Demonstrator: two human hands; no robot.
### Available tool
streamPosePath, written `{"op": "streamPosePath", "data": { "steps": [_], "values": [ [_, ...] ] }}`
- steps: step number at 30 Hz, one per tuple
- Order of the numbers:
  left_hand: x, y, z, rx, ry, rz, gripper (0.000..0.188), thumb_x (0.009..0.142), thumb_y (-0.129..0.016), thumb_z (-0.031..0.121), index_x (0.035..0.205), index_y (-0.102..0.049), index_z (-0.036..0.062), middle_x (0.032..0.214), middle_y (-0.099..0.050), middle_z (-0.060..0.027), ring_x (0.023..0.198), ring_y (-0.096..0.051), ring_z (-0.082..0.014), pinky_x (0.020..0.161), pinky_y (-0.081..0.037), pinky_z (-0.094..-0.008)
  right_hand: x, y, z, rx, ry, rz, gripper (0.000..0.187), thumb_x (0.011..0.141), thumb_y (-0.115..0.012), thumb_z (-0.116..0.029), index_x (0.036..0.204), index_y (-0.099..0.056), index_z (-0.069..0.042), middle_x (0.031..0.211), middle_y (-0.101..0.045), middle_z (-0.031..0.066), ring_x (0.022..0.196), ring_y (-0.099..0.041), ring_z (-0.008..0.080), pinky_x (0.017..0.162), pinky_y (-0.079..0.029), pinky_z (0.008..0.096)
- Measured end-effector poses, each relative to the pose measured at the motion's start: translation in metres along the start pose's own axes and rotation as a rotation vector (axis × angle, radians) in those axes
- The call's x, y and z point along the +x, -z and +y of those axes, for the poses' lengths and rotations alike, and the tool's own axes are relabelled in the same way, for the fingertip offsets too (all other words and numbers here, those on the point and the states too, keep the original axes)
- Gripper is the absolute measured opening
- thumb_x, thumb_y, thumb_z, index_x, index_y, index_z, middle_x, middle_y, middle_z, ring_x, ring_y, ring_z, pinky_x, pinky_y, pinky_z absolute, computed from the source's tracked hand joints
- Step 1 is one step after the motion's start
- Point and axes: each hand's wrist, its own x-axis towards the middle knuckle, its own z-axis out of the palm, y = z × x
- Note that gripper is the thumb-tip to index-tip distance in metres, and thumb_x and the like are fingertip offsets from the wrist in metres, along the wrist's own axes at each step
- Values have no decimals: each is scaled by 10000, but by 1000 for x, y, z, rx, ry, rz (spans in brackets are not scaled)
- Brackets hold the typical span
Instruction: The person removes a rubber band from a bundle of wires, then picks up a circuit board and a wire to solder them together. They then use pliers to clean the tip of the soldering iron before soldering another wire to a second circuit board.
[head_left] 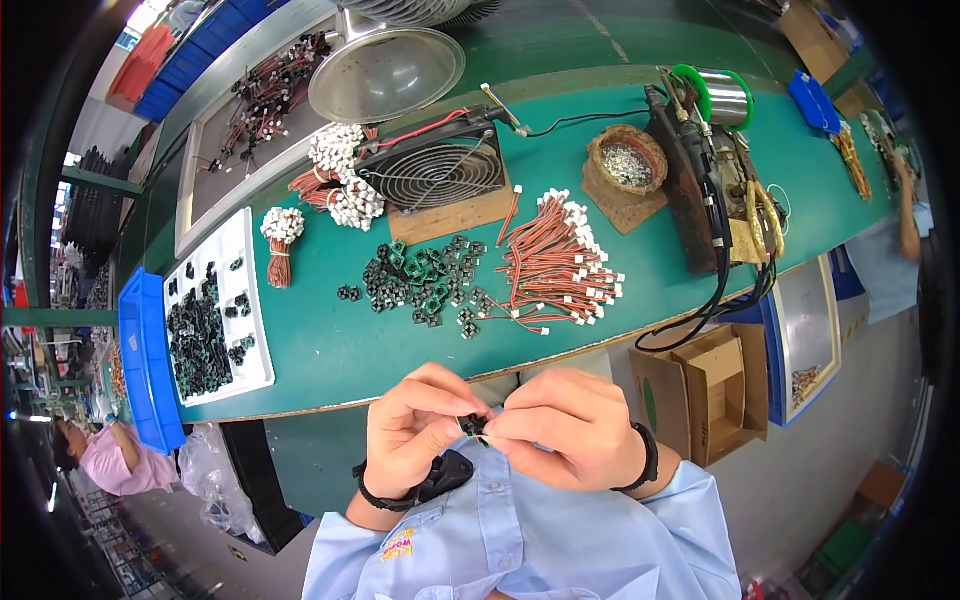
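Note:
In front of my chest, just off the table's near edge, a small black and green electronic part (472,425) sits between my hands. My left hand (408,440) is closed, pinching it with thumb and fingertips. From the other side my right hand (575,430) closes on its edge; the fingertips hide much of it. Beyond my hands, a pile of similar black and green parts (410,278) lies on the green table (330,345). To its right is a spread of red and black wires (560,262) with white connectors.
A fan (437,175) stands behind the pile, with tied wire bundles (281,245) to its left. At left are a white tray (255,345) of parts and a blue bin (150,370). Rightward stand a round pot (627,160), a solder spool (725,97) and black cables (722,240).

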Motion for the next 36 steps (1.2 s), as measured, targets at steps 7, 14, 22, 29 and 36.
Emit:
{"op": "streamPosePath", "data": {
  "steps": [7,14,22,29,36],
  "values": [
    [-1,0,-3,5,-28,-2,138,853,-544,-9,990,-559,-21,961,-548,-187,875,-616,-283,788,-516,-382,-1,2,-2,36,-34,-5,158,651,-708,-28,793,-647,-65,727,-597,38,574,-573,166,475,-442,261],
    [1,-1,-3,-6,-21,-6,133,852,-556,3,982,-562,-19,950,-557,-194,861,-619,-286,778,-520,-387,-1,5,0,12,46,-21,200,627,-702,-23,817,-655,-61,742,-600,37,607,-582,169,494,-451,271],
    [3,0,1,39,-23,-14,120,841,-558,-17,960,-574,-22,940,-563,-191,861,-619,-277,768,-521,-370,-1,8,1,44,7,-55,202,626,-700,-8,817,-654,-54,751,-604,46,623,-593,179,508,-459,277],
    [5,-2,11,151,115,-14,166,805,-566,-70,968,-571,-39,984,-547,-169,897,-592,-229,821,-488,-343,0,13,5,79,-99,-122,150,673,-693,-4,811,-639,-30,754,-606,69,628,-597,195,527,-467,275],
    [9,-5,9,137,125,23,193,794,-561,-76,981,-537,-29,1034,-526,-156,922,-575,-210,841,-474,-338,1,13,7,103,-201,-139,134,693,-696,-9,808,-627,-15,748,-606,79,626,-596,185,524,-462,270]
  ]
}}
